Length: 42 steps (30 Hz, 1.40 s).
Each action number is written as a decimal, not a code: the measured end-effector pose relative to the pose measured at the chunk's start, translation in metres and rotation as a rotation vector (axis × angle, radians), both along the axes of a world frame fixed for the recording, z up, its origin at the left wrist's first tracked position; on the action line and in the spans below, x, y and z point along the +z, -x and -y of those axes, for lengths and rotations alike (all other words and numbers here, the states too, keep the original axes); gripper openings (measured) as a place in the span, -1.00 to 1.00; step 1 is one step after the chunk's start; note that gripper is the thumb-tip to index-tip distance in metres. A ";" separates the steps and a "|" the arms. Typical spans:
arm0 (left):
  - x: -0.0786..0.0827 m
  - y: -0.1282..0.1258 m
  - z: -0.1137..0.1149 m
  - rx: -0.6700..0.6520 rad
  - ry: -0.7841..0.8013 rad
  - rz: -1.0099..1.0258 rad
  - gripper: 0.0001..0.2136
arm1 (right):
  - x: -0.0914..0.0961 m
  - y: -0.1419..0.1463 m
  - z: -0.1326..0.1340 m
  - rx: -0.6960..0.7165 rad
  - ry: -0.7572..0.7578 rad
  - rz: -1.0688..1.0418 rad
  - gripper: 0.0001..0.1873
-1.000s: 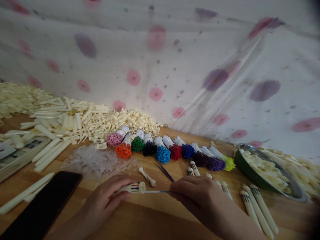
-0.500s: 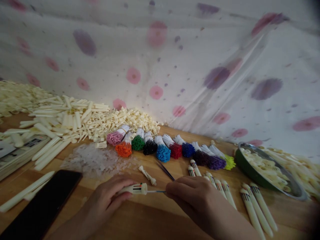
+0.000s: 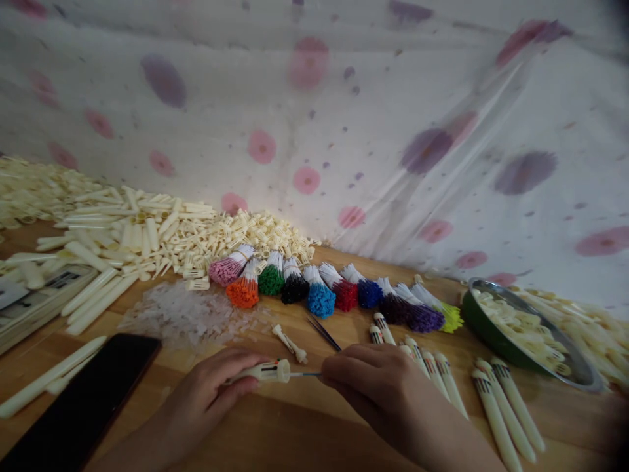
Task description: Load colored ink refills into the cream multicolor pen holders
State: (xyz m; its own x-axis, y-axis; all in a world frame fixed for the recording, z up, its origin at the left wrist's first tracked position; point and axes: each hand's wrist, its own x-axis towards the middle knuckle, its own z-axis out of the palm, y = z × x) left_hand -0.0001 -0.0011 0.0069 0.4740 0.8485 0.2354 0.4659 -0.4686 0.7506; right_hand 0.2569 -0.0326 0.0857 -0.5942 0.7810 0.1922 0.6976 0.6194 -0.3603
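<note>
My left hand point(image 3: 211, 390) is closed round a cream pen barrel point(image 3: 263, 372) whose open end points right. My right hand point(image 3: 373, 383) pinches a thin blue refill point(image 3: 304, 374), and the refill's tip sits inside the barrel's mouth. Both hands rest low over the wooden table point(image 3: 295, 432). Behind them lies a row of bundled refills point(image 3: 319, 295) in pink, orange, green, black, blue, red, purple and yellow. Several finished cream pens point(image 3: 496, 413) lie to the right of my right hand.
A black phone point(image 3: 83, 400) lies at the front left. Heaps of cream pen parts point(image 3: 147, 236) fill the back left, with small clear pieces point(image 3: 181, 318) in front. A green bowl point(image 3: 521, 334) of parts stands at the right. Dark tweezers point(image 3: 322, 333) and a spotted cloth point(image 3: 344, 118) are behind.
My right hand has slid left toward the barrel, pushing the blue refill further in, so less of it shows between the hands. The left hand has stayed put.
</note>
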 end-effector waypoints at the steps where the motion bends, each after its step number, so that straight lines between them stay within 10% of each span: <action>1: 0.000 0.000 0.000 0.000 -0.001 0.004 -0.73 | 0.000 0.001 0.000 0.003 -0.001 0.007 -0.80; 22: 0.002 -0.005 0.004 -0.030 -0.044 0.071 -0.72 | -0.015 0.015 -0.002 0.015 0.076 -0.127 -0.81; 31: -0.002 0.003 0.001 0.011 -0.187 0.050 -0.75 | -0.046 -0.008 -0.044 -0.599 0.207 0.386 -0.72; 36: -0.004 0.004 -0.002 0.064 -0.230 0.047 -0.74 | -0.080 -0.010 -0.058 -0.642 0.220 0.420 -0.84; 42: -0.003 0.008 -0.005 0.172 -0.265 0.064 -0.77 | -0.065 -0.013 -0.059 -0.602 0.249 0.266 -0.77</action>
